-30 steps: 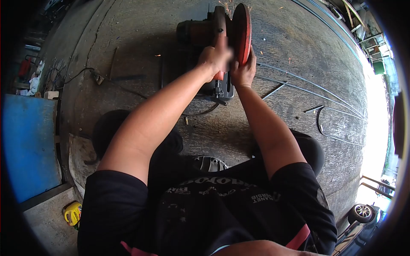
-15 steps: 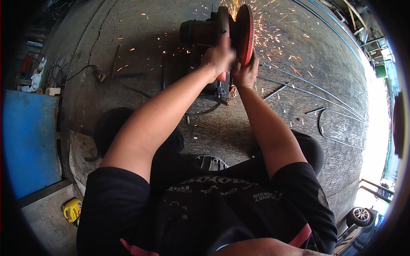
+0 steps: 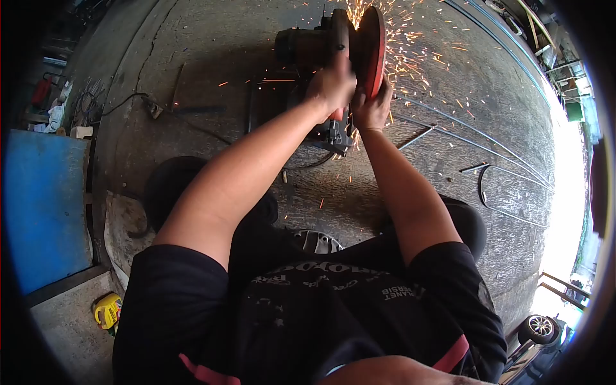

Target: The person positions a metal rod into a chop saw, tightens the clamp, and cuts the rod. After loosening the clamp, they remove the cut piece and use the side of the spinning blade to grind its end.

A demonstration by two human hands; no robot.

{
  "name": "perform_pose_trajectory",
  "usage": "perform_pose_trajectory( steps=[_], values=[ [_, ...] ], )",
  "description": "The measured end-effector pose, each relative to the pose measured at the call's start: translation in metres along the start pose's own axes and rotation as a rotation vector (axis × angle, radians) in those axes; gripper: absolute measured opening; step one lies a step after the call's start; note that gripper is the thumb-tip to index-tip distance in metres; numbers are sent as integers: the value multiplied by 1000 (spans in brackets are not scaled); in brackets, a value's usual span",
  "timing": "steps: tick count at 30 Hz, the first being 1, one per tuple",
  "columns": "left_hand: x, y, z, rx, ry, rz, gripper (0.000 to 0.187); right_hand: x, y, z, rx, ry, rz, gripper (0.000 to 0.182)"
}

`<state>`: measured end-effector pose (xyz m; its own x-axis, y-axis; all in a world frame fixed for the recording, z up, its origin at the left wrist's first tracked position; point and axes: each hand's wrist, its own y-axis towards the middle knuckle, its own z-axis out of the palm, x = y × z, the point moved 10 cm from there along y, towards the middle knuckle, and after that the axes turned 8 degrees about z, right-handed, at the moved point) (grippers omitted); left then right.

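A chop saw (image 3: pixel 308 48) with a dark motor and a red handle (image 3: pixel 339 114) stands on the floor ahead of me. My left hand (image 3: pixel 332 88) is closed around that handle. Beside it, my right hand (image 3: pixel 372 110) is at the lower edge of the saw's red round wheel guard (image 3: pixel 375 58), with the thumb on one side and fingers on the other. Whatever those fingers grip is hidden. Bright orange sparks (image 3: pixel 357 14) spray from behind the guard and scatter to the right. A few also come out low, near the saw's base (image 3: pixel 324 138).
Thin metal rods (image 3: pixel 481 138) and a bent rod (image 3: pixel 482 186) lie on the floor to the right. A power cord (image 3: pixel 205 131) runs left from the saw. At the left are a blue panel (image 3: pixel 45 205) and a yellow container (image 3: pixel 108 310). A car wheel (image 3: pixel 541 325) shows at lower right.
The saw and both hands appear slightly further right and lower in view, along with a small camera shift. The grip looks the same, and the sparks fly in a different pattern.
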<state>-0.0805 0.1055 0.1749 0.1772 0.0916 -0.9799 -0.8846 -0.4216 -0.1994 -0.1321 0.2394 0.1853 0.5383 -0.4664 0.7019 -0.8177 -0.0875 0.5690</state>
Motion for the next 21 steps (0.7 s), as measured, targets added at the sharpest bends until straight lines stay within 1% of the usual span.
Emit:
perform_pose_trajectory(
  steps=[3, 5, 9, 12, 14, 18, 20, 21],
  values=[
    [0, 1, -1, -10, 25, 23, 13, 0, 1, 0, 29, 15, 4, 58],
    [-3, 1, -3, -36, -32, 46, 21, 0, 0, 1, 14, 4, -4, 58],
    [-1, -1, -4, -50, -12, 28, 20, -1, -1, 1, 1, 0, -21, 57],
    [0, 2, -4, -51, -36, 61, 20, -1, -1, 0, 3, 19, -4, 57],
    [-1, 2, -7, -68, 20, 75, 21, -1, -1, 0, 5, 6, -11, 58],
    [3, 2, -7, -70, 7, 46, 21, -5, -2, 3, 22, 10, 8, 59],
    [3, 3, -3, -11, 29, 72, 11, -3, -2, 2, 13, 19, -2, 59],
    [6, 5, -3, -12, 29, 70, 11, -2, -2, 1, 4, 27, -13, 59]
  ],
)
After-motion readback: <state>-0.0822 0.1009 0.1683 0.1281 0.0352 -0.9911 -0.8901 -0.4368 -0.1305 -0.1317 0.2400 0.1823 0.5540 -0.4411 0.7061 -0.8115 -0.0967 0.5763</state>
